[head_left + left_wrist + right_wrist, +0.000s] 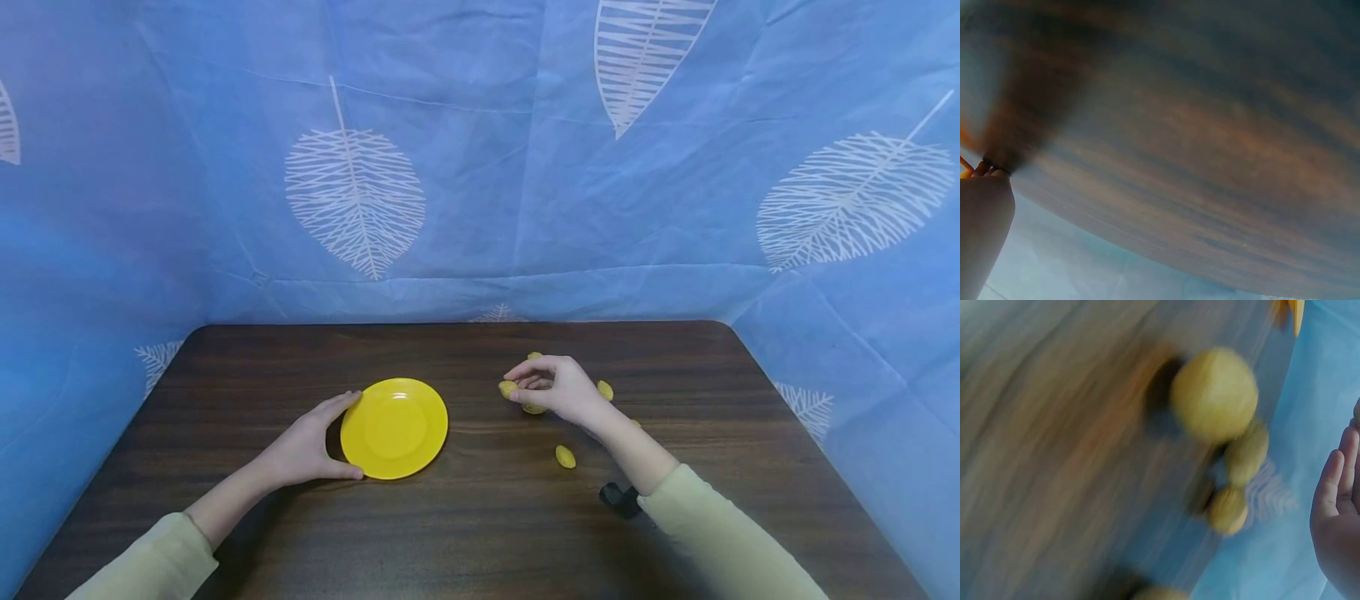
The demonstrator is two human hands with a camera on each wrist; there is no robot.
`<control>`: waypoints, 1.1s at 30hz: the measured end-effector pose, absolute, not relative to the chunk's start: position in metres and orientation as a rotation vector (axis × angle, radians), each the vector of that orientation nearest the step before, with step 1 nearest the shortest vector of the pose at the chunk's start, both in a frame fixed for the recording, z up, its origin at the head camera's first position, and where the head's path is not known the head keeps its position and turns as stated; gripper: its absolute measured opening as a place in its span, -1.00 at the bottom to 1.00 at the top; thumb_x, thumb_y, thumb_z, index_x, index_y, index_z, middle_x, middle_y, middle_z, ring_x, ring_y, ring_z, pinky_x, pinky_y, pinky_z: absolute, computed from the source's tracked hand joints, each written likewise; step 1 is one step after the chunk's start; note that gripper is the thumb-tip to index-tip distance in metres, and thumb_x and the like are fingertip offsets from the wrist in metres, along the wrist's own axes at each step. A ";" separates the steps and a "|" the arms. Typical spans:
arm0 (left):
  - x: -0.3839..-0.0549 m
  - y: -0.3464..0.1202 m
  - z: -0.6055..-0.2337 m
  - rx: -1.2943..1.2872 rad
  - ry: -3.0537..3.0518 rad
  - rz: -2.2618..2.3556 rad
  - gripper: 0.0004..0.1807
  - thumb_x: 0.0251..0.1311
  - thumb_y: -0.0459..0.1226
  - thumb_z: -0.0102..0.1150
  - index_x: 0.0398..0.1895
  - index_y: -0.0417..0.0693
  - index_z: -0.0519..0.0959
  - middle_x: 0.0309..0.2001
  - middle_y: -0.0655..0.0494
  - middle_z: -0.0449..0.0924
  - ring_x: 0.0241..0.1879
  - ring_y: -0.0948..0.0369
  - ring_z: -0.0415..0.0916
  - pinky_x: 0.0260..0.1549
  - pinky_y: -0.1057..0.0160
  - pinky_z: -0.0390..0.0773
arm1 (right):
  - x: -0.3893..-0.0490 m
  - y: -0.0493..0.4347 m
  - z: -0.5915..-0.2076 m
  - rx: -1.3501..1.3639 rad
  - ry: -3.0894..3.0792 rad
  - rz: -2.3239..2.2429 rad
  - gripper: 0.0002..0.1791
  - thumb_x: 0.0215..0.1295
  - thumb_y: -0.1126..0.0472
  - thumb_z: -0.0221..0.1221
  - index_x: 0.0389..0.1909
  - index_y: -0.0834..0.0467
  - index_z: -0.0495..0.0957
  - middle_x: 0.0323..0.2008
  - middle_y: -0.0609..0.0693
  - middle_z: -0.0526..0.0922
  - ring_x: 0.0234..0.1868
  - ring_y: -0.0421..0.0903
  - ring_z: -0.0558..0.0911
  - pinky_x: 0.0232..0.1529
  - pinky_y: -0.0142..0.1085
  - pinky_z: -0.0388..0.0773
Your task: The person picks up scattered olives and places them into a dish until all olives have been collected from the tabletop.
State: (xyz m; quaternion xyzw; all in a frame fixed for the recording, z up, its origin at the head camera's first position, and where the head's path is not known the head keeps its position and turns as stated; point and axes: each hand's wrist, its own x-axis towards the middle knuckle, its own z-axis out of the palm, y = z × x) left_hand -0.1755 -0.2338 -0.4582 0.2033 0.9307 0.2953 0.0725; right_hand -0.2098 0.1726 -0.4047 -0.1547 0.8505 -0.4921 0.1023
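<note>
A round yellow plate (pixel 394 429) lies on the dark wooden table, left of centre. My left hand (pixel 311 442) holds its left rim, thumb at the near side and fingers at the far side. Farther right, my right hand (pixel 566 390) pinches a small yellow lemon (pixel 508 389) between thumb and fingertips, above the table. Other lemons lie around that hand: one under it (pixel 534 409), one behind it (pixel 535 356), one to its right (pixel 605 390) and one nearer (pixel 566 457). The right wrist view shows several lemons (pixel 1215 395) close up; the pinched one is mostly out of frame there.
The dark wood-grain table (pixel 480 533) has rounded far corners. Blue cloth (pixel 480 192) with white leaf prints hangs behind it and at both sides. A small black object (pixel 620 500) shows beside the right sleeve. Another lemon (pixel 636 422) is partly hidden by the right forearm.
</note>
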 end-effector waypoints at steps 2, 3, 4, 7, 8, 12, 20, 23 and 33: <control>-0.175 -0.234 -0.458 0.612 2.800 0.883 0.24 -0.11 -0.01 0.74 0.58 -0.34 0.26 0.54 -0.45 0.29 0.49 -0.41 0.30 0.32 -0.42 0.49 | -0.210 0.162 -0.405 -0.486 2.498 -1.451 -0.73 0.39 0.27 0.40 0.05 0.24 0.75 -0.04 0.17 0.76 -0.08 -0.03 0.76 -0.02 -0.21 0.68; -0.175 -0.234 -0.458 0.612 2.803 0.880 0.23 -0.11 -0.01 0.74 0.58 -0.34 0.27 0.54 -0.44 0.30 0.49 -0.41 0.30 0.32 -0.42 0.50 | -0.211 0.156 -0.405 -0.499 2.488 -1.454 -0.74 0.38 0.27 0.40 0.04 0.24 0.75 -0.05 0.17 0.77 -0.09 -0.03 0.76 -0.04 -0.22 0.68; -0.175 -0.234 -0.458 0.612 2.805 0.879 0.23 -0.11 -0.01 0.75 0.58 -0.33 0.27 0.54 -0.44 0.30 0.49 -0.41 0.31 0.32 -0.42 0.50 | -0.211 0.151 -0.405 -0.512 2.480 -1.453 -0.74 0.38 0.27 0.40 0.04 0.24 0.75 -0.05 0.17 0.77 -0.10 -0.04 0.77 -0.05 -0.23 0.69; -0.175 -0.234 -0.458 0.621 2.813 0.875 0.24 -0.12 -0.01 0.75 0.58 -0.34 0.27 0.54 -0.44 0.30 0.49 -0.41 0.31 0.31 -0.42 0.50 | -0.212 0.135 -0.407 -0.561 2.457 -1.454 -0.75 0.37 0.29 0.41 0.03 0.24 0.76 -0.06 0.17 0.79 -0.11 -0.05 0.76 -0.06 -0.27 0.71; -0.175 -0.234 -0.458 0.622 2.814 0.878 0.24 -0.12 -0.02 0.75 0.58 -0.34 0.26 0.54 -0.44 0.30 0.48 -0.41 0.31 0.31 -0.42 0.50 | -0.212 0.130 -0.408 -0.579 2.453 -1.450 -0.74 0.36 0.29 0.41 0.03 0.24 0.76 -0.07 0.16 0.80 -0.12 -0.06 0.76 -0.05 -0.28 0.71; -0.175 -0.235 -0.458 0.623 2.812 0.883 0.25 -0.12 -0.01 0.75 0.58 -0.35 0.26 0.54 -0.45 0.30 0.49 -0.42 0.30 0.32 -0.43 0.49 | -0.214 0.109 -0.411 -0.612 2.443 -1.428 -0.75 0.34 0.29 0.43 0.01 0.22 0.77 -0.09 0.13 0.82 -0.14 -0.10 0.75 -0.03 -0.32 0.73; -0.176 -0.234 -0.459 0.627 2.812 0.869 0.25 -0.11 0.00 0.74 0.59 -0.34 0.26 0.54 -0.44 0.30 0.49 -0.41 0.30 0.33 -0.44 0.47 | -0.215 0.072 -0.420 -0.640 2.388 -1.385 -0.77 0.33 0.29 0.44 -0.02 0.21 0.78 -0.09 0.10 0.82 -0.19 -0.24 0.73 -0.02 -0.42 0.73; -0.177 -0.235 -0.460 0.620 2.814 0.865 0.24 -0.11 0.01 0.74 0.59 -0.33 0.26 0.54 -0.43 0.30 0.49 -0.40 0.30 0.34 -0.44 0.46 | -0.215 0.061 -0.422 -0.651 2.365 -1.361 -0.78 0.34 0.29 0.44 -0.03 0.21 0.79 -0.09 0.11 0.82 -0.21 -0.29 0.70 -0.05 -0.47 0.70; -0.177 -0.235 -0.460 0.630 2.814 0.876 0.23 -0.08 0.03 0.72 0.58 -0.34 0.27 0.54 -0.45 0.30 0.48 -0.41 0.31 0.33 -0.45 0.46 | -0.213 0.039 -0.429 -0.699 2.299 -1.243 -0.80 0.30 0.31 0.46 -0.08 0.21 0.80 -0.17 0.08 0.82 -0.28 -0.34 0.67 -0.18 -0.53 0.66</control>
